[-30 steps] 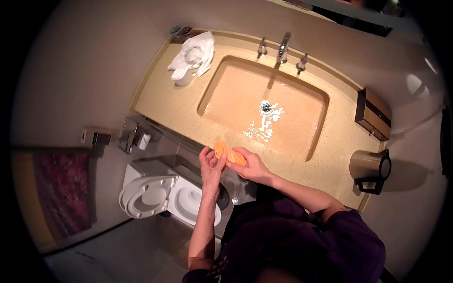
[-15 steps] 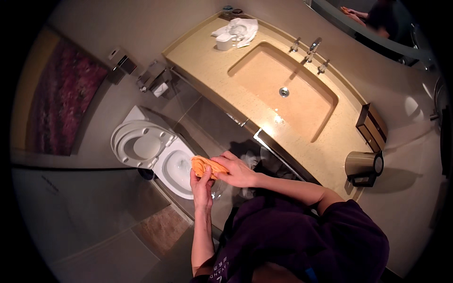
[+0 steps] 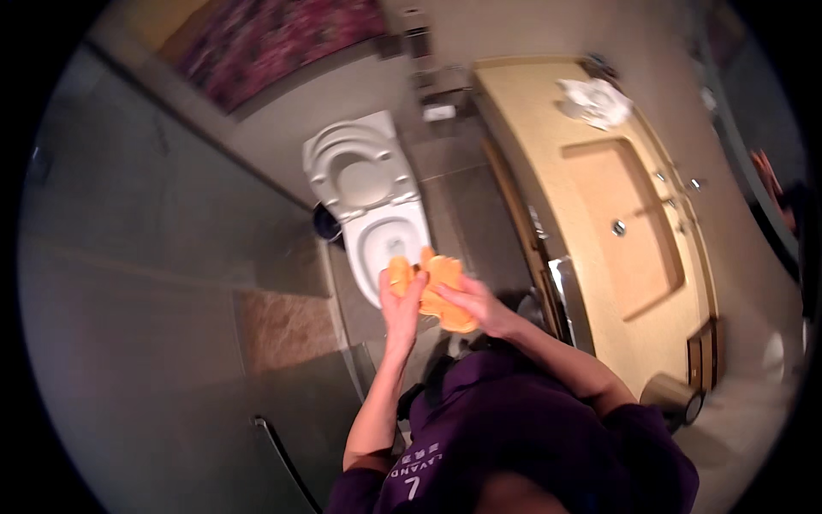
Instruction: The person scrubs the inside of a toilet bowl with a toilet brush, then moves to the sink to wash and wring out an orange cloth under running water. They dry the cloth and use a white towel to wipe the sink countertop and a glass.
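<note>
An orange cloth (image 3: 447, 319) is held up in front of my body, partly opened out, its edges hanging loose. My left hand (image 3: 401, 310) grips one bunched part of it between thumb and fingers. On the other side my right hand (image 3: 481, 307) pinches the wider, flatter part. Whether the two orange parts join behind the fingers is hard to see. Just beyond the hands stands a white toilet (image 3: 411, 224), its lid and seat raised; the cloth overlaps the near right part of the bowl in view.
To the right runs a beige counter (image 3: 514, 103) with a sunken basin (image 3: 629, 265), a crumpled white towel (image 3: 604, 103) and a kettle (image 3: 672, 398). A glass panel (image 3: 171, 283) fills the left side. A dark bin (image 3: 325, 223) stands beside the toilet.
The bunched cloth has been spread apart between my hands, with my right hand moving away from the left. The view has turned left, so the toilet now sits nearer the middle.
</note>
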A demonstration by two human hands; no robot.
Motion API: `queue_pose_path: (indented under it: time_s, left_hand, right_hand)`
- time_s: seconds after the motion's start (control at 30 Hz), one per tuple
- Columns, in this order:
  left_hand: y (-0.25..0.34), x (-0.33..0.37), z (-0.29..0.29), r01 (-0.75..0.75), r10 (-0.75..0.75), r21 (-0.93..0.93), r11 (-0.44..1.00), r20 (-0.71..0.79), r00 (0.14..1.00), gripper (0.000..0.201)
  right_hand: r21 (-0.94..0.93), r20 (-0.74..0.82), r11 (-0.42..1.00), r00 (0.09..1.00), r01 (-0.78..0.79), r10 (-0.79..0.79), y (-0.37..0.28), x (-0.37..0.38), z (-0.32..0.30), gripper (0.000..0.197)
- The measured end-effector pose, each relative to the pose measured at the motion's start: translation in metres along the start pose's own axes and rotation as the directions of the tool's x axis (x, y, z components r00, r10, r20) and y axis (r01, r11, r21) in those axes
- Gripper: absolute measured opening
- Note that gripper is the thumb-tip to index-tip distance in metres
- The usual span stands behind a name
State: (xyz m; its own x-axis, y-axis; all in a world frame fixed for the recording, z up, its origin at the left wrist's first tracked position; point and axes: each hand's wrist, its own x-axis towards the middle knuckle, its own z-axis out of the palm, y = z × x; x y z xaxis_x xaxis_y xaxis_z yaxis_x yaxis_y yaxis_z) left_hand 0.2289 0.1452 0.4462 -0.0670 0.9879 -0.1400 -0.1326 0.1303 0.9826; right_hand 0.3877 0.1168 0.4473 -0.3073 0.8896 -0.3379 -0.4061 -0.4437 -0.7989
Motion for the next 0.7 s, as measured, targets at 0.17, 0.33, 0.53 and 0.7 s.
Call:
queue_pose_path:
  time_s: [0.17, 0.33, 0.53, 0.7]
  left_hand:
    - [-0.007, -0.014, -0.029, 0.252, -0.251, -0.062, 0.966, 0.026, 0.968, 0.038]
    - [-0.016, -0.026, -0.022, 0.29, -0.197, -0.297, 0.91, 0.306, 0.931, 0.061]
    - [-0.021, -0.01, -0.022, 0.606, -0.466, -0.467, 0.644, 0.388, 0.795, 0.056]
    - [-0.034, 0.001, -0.008, 0.574, -0.512, -0.351, 0.74, 0.259, 0.819, 0.049]
  right_hand:
    - [-0.198, -0.138, 0.979, 0.988, 0.037, -0.065, -0.007, -0.006, 0.0, 0.039]
    - [-0.442, -0.087, 0.879, 0.967, 0.178, -0.24, 0.009, 0.0, -0.008, 0.03]
    - [-0.914, 0.311, 0.178, 0.912, 0.364, -0.268, -0.02, -0.002, -0.009, 0.042]
    - [-0.86, 0.035, 0.324, 0.679, 0.395, -0.733, -0.049, -0.006, -0.092, 0.019]
